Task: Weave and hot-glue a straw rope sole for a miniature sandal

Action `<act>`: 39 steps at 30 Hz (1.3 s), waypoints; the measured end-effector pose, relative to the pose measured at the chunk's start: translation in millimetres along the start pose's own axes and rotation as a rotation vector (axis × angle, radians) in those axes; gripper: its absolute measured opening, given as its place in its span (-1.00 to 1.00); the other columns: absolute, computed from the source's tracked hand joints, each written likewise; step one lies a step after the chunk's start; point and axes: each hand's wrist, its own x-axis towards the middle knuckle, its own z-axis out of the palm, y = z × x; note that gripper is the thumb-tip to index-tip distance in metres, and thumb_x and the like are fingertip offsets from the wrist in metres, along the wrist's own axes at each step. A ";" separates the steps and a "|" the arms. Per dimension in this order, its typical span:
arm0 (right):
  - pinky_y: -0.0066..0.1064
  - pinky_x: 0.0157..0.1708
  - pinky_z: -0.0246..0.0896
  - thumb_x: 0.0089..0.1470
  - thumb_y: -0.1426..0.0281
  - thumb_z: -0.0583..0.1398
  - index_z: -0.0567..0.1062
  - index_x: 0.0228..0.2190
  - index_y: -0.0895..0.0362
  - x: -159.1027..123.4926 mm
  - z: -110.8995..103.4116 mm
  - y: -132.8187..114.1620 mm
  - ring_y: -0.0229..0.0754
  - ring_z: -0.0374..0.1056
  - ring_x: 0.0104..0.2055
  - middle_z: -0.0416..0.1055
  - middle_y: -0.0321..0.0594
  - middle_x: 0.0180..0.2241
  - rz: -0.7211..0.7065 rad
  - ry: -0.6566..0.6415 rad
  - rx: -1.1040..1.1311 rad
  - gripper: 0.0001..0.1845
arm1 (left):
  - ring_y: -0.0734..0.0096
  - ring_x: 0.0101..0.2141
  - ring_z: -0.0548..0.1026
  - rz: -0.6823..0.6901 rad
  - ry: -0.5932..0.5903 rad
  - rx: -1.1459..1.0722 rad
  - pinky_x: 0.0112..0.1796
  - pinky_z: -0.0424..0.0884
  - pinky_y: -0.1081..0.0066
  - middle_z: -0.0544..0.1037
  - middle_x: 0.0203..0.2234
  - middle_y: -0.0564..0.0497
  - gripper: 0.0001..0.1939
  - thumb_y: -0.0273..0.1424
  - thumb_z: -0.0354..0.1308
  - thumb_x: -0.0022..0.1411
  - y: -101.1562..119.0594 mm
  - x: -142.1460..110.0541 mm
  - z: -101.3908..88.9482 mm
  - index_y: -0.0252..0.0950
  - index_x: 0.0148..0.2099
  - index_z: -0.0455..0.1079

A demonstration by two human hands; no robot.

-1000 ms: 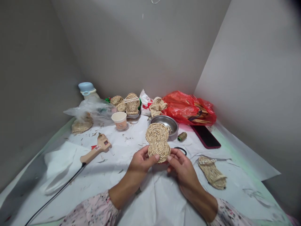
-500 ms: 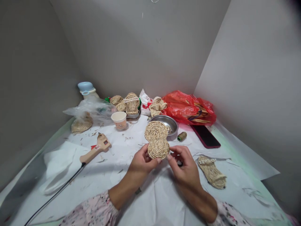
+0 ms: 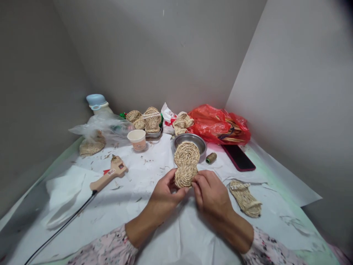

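Note:
A flat figure-eight piece of coiled straw braid [image 3: 186, 162] is held up over the middle of the table, its wider lobe on top. My left hand [image 3: 167, 191] grips its lower left edge, thumb in front and fingers behind. At the lower right edge my right hand [image 3: 209, 189] pinches the rim, its fingertips drawn together. Behind the piece stands a steel bowl [image 3: 202, 141], partly covered by it. To the right of my right hand lies a small woven straw slipper [image 3: 245, 198] with a row of clear beads.
On the left lie a glue gun [image 3: 110, 173] with its cord and white folded paper [image 3: 66, 187]. Farther back are a paper cup [image 3: 137, 140], straw pieces in a metal tray [image 3: 153, 135], a thread spool [image 3: 211, 158], a red plastic bag [image 3: 215, 125] and a phone [image 3: 238, 157].
The straw piece has turned slightly, its top tipping to the right. My right hand's fingers have closed in tighter at its lower right edge. The view has shifted a little.

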 end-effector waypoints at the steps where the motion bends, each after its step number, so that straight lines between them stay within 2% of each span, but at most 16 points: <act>1: -0.20 -0.30 0.28 0.22 0.51 0.03 0.40 -0.31 0.13 0.1 0.1 -0.6 -0.03 0.30 -0.27 0.39 -0.05 -0.30 -0.011 -0.008 -0.019 -0.84 | 0.24 -0.20 0.51 -0.001 -0.004 0.002 -0.12 0.38 0.27 0.59 -0.22 -0.09 -0.62 -0.50 0.28 -0.06 -0.3 -0.2 0.3 -0.33 -0.11 0.41; 5: -0.21 -0.31 0.28 0.19 0.52 0.02 0.33 -0.30 0.12 -0.6 0.3 -2.0 -0.02 0.27 -0.26 0.35 -0.06 -0.31 -0.032 0.026 0.009 -0.88 | 0.21 -0.16 0.52 -0.028 -0.031 -0.039 -0.08 0.37 0.23 0.59 -0.17 -0.12 -0.60 -0.49 0.29 -0.06 -1.9 0.2 -0.3 -0.33 -0.10 0.40; 10: -0.22 -0.24 0.28 0.16 0.56 0.00 0.26 -0.27 0.09 -5.0 -4.5 -3.8 -0.05 0.27 -0.18 0.30 -0.09 -0.25 -0.031 0.048 0.316 -0.85 | 0.18 -0.12 0.51 -0.035 0.003 -0.081 -0.04 0.35 0.22 0.58 -0.13 -0.15 -0.55 -0.48 0.30 -0.04 -2.4 1.0 -4.8 -0.34 -0.04 0.40; 13: -0.22 -0.19 0.26 0.17 0.58 -0.02 0.25 -0.28 0.08 -7.9 -7.3 -2.7 -0.09 0.26 -0.15 0.28 -0.12 -0.24 0.032 0.110 0.490 -0.82 | 0.17 -0.10 0.50 -0.024 0.028 -0.096 -0.05 0.34 0.23 0.58 -0.10 -0.17 -0.54 -0.47 0.29 -0.02 -1.9 1.4 -6.5 -0.36 -0.01 0.40; 15: -0.21 -0.18 0.25 0.19 0.58 -0.03 0.26 -0.28 0.07 -8.3 -7.5 -1.1 -0.10 0.27 -0.16 0.27 -0.15 -0.26 0.093 0.177 0.524 -0.81 | 0.16 -0.10 0.50 -0.024 0.035 -0.113 -0.06 0.35 0.23 0.57 -0.08 -0.18 -0.51 -0.46 0.30 -0.02 -1.4 1.8 -6.4 -0.37 0.02 0.40; 17: -0.24 -0.22 0.25 0.20 0.56 -0.02 0.28 -0.28 0.07 -7.2 -6.5 0.2 -0.11 0.27 -0.20 0.26 -0.17 -0.29 0.145 0.195 0.508 -0.83 | 0.15 -0.11 0.50 -0.030 0.037 -0.121 -0.07 0.35 0.23 0.57 -0.07 -0.18 -0.49 -0.46 0.30 -0.02 -0.9 1.8 -5.9 -0.36 0.03 0.39; 21: -0.36 -0.42 0.22 0.19 0.48 0.09 0.32 -0.25 0.09 -3.2 -2.8 0.5 -0.22 0.22 -0.42 0.25 -0.23 -0.34 0.215 0.097 0.424 -0.92 | 0.18 -0.11 0.50 -0.023 0.020 -0.115 -0.06 0.35 0.24 0.58 -0.11 -0.15 -0.56 -0.49 0.30 -0.03 0.0 0.9 -4.5 -0.33 -0.03 0.42; 23: -0.38 -0.46 0.20 0.17 0.45 0.12 0.35 -0.24 0.10 -2.1 -1.4 0.1 -0.25 0.18 -0.48 0.25 -0.25 -0.35 0.210 0.065 0.379 -0.91 | 0.20 -0.11 0.50 -0.016 0.006 -0.117 -0.04 0.34 0.24 0.58 -0.13 -0.13 -0.58 -0.50 0.30 -0.04 -0.3 0.7 -3.6 -0.32 -0.06 0.42; 30: -0.37 -0.39 0.25 0.20 0.46 0.09 0.39 -0.29 0.09 -4.1 2.2 0.8 -0.15 0.34 -0.30 0.34 -0.18 -0.33 0.139 0.000 0.285 -0.92 | 0.21 -0.17 0.50 0.003 -0.025 -0.055 -0.09 0.36 0.25 0.59 -0.22 -0.09 -0.64 -0.49 0.30 -0.05 -2.8 0.5 -0.6 -0.32 -0.12 0.43; 35: -0.34 -0.39 0.22 0.20 0.48 0.05 0.36 -0.30 0.10 -4.8 4.8 1.9 -0.14 0.33 -0.34 0.33 -0.18 -0.34 0.144 -0.053 0.224 -0.89 | 0.21 -0.17 0.50 0.009 -0.052 -0.039 -0.08 0.36 0.24 0.59 -0.20 -0.10 -0.63 -0.51 0.29 -0.03 -1.3 -0.8 -0.5 -0.32 -0.10 0.43; 39: -0.34 -0.42 0.19 0.21 0.47 0.03 0.33 -0.34 0.08 -4.8 1.9 1.2 -0.14 0.30 -0.35 0.29 -0.20 -0.36 0.145 -0.027 0.237 -0.89 | 0.20 -0.17 0.51 0.002 -0.053 -0.065 -0.07 0.36 0.21 0.60 -0.19 -0.11 -0.63 -0.51 0.30 -0.03 -1.8 -0.9 -1.0 -0.31 -0.10 0.44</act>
